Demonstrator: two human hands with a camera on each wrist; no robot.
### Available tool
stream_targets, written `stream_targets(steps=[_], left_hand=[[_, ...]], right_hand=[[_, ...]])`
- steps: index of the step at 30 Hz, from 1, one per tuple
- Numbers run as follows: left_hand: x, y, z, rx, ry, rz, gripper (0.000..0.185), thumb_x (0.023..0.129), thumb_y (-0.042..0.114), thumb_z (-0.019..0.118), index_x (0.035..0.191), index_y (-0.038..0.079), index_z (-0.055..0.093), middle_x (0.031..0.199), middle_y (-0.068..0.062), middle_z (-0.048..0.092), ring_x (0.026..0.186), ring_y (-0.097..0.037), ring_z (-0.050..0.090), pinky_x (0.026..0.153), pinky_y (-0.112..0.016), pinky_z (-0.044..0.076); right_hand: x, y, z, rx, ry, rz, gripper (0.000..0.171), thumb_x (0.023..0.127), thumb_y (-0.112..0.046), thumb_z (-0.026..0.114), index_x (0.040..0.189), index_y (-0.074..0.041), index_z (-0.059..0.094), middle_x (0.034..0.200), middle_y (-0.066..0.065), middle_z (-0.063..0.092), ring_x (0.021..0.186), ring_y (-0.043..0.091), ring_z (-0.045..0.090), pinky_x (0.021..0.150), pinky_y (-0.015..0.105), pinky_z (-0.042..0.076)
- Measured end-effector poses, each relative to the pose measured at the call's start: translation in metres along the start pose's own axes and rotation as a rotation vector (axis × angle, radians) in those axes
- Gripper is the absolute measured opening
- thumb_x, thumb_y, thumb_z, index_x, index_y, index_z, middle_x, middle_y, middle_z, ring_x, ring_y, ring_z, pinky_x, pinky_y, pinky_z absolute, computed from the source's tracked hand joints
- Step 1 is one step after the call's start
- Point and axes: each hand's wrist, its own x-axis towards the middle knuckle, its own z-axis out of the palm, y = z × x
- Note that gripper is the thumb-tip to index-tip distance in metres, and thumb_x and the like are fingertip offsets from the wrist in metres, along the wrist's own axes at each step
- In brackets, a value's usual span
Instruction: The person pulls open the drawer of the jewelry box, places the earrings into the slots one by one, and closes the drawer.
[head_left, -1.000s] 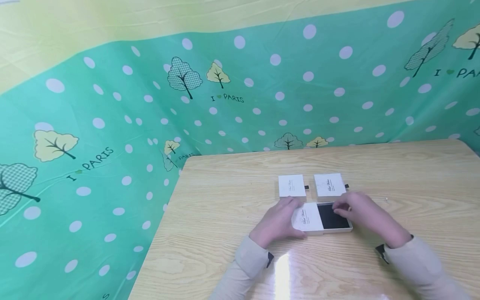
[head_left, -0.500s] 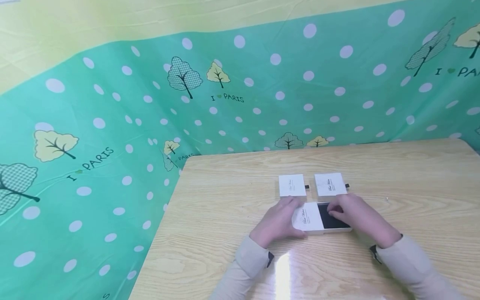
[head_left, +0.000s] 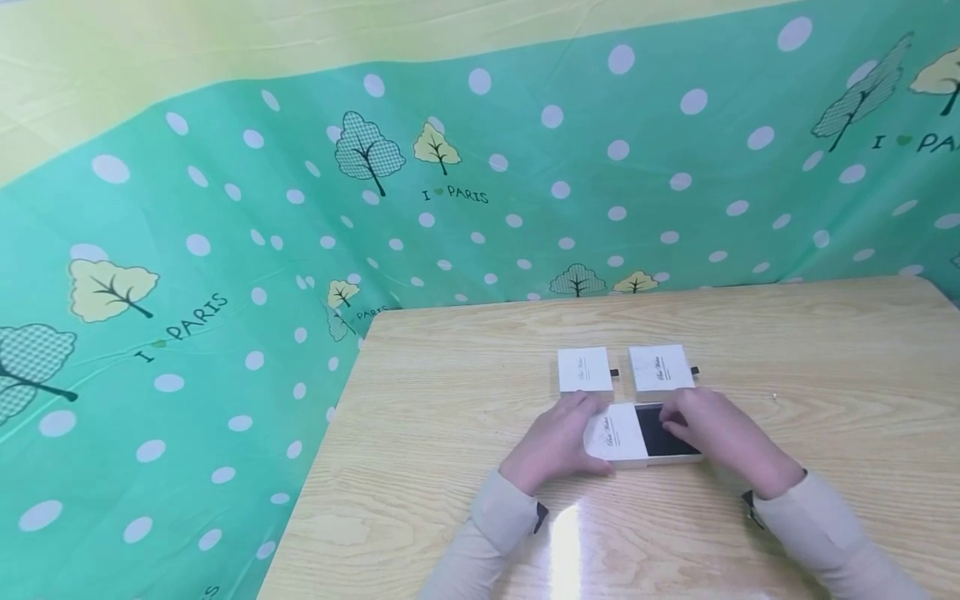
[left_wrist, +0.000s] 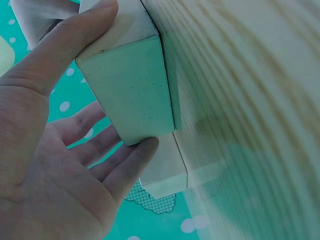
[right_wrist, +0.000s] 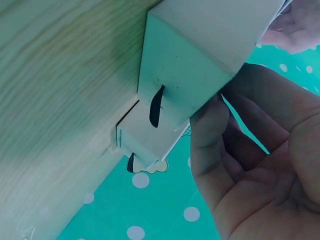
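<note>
A white slide-out jewelry box [head_left: 625, 446] with dark lettering lies on the table, its drawer partly out to the right and showing a black insert [head_left: 652, 433]. My left hand [head_left: 553, 442] grips the box's sleeve at its left end, thumb on the near side and fingers on the far side, as the left wrist view confirms. My right hand [head_left: 712, 429] is over the drawer with thumb and forefinger bent together at the black insert. In the right wrist view a black pull tab [right_wrist: 156, 106] hangs from the drawer's end; the box edge hides the right fingertips, so I cannot tell what they hold.
Two similar white boxes stand shut behind, a left one [head_left: 583, 368] and a right one [head_left: 657, 368], each with a black tab. A tiny shiny item [head_left: 775, 396] lies to their right on the wooden table [head_left: 420, 417]. A patterned green curtain [head_left: 480, 192] hangs behind.
My right hand has shifted slightly left, further over the drawer's black insert, and then stayed nearly still. My left hand and the boxes have kept their places.
</note>
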Motion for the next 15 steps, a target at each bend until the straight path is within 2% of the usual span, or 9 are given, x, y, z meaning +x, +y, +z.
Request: stream_targets(steps=[15], left_hand=[[0.0004, -0.0002, -0.0001, 0.002, 0.0, 0.008, 0.092, 0.067, 0.047, 0.089, 0.144, 0.017, 0.049, 0.141, 0.004, 0.052, 0.129, -0.011, 0.049, 0.106, -0.025, 0.044]], right_hand=[[-0.0061, 0.0028, -0.0009, -0.056, 0.084, -0.022, 0.007, 0.076, 0.003, 0.079, 0.08, -0.002, 0.075, 0.078, 0.012, 0.072, 0.071, 0.023, 0.069, 0.063, 0.037, 0.059]])
